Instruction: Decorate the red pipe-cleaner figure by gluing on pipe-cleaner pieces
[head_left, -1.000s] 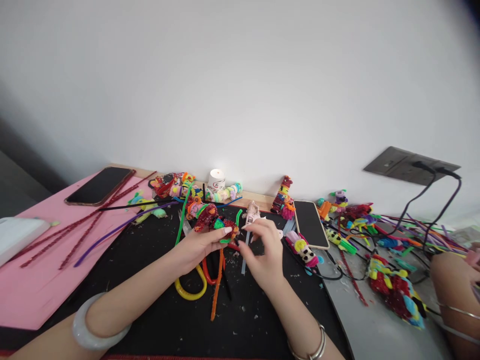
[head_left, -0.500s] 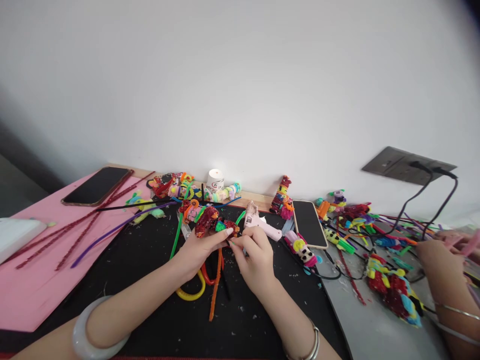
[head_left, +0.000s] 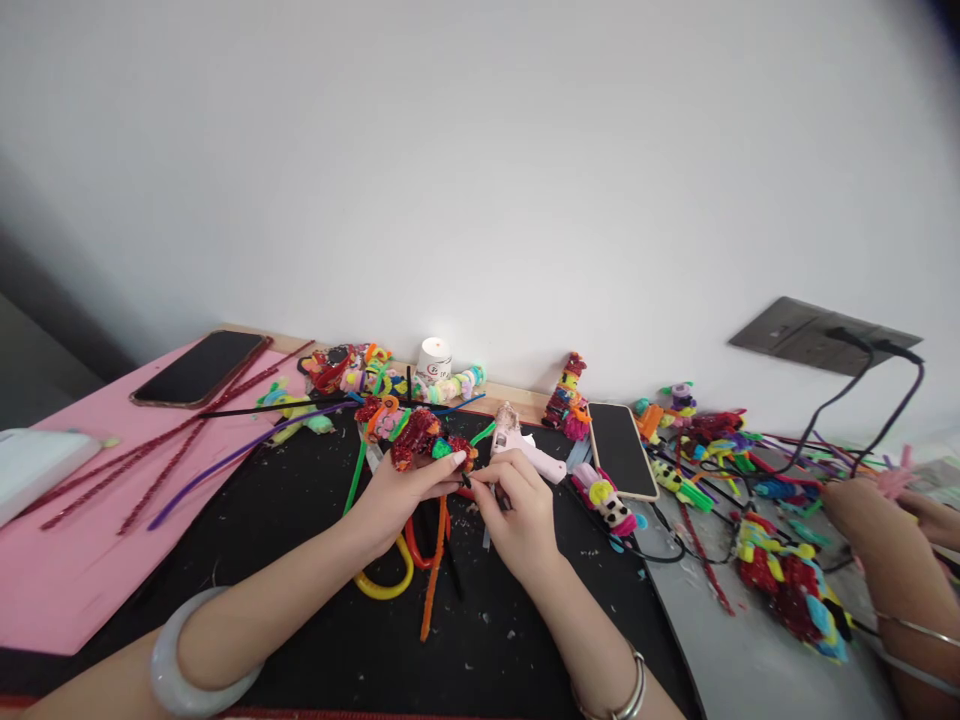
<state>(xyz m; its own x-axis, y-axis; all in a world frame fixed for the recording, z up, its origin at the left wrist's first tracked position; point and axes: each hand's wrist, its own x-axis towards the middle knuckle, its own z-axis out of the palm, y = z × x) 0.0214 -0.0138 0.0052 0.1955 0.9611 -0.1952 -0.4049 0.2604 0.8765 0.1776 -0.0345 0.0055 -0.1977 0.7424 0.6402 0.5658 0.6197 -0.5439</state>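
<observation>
Over the black mat (head_left: 330,650), my left hand (head_left: 396,500) is closed round a red tinsel pipe-cleaner figure (head_left: 414,440) with a green patch, its thumb lying along the near side. Close beside it my right hand (head_left: 517,505) pinches a short black pipe-cleaner piece (head_left: 466,481) against the figure's right end. The fingers partly hide both. Below the hands lie scissors with yellow and red handles (head_left: 384,592) and an orange pipe cleaner (head_left: 431,590). A pale pink glue gun (head_left: 536,458) rests just past my right hand.
Phones lie on the pink sheet (head_left: 67,600) at left and at right (head_left: 624,450). Several pipe-cleaner figures, a paper cup (head_left: 433,360) and loose stems line the wall. Black cables run from the wall socket (head_left: 795,330). Another person's hand (head_left: 862,510) works at far right.
My right fingers have shifted slightly, and the black piece now shows between them and the figure. The other person's hands at far right have moved. The view has shifted a little.
</observation>
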